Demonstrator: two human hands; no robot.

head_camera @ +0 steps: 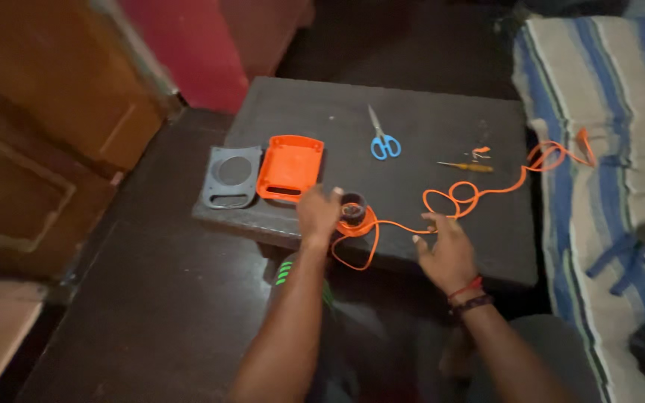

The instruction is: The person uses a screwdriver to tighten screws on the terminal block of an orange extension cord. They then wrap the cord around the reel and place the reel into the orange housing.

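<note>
Fingers [331, 195] of the left hand [316, 213] clamp the dark spool [353, 210] at the table [427, 119] edge; right hand [448, 250] fingers spread, touching the orange cord [457, 200]. Risk: loose loops may tangle or snag, tugging the spool over the edge.

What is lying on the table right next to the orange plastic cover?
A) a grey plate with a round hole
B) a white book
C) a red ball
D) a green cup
A: the grey plate with a round hole lies on the dark table, side by side with the orange plastic cover on its left.
</note>
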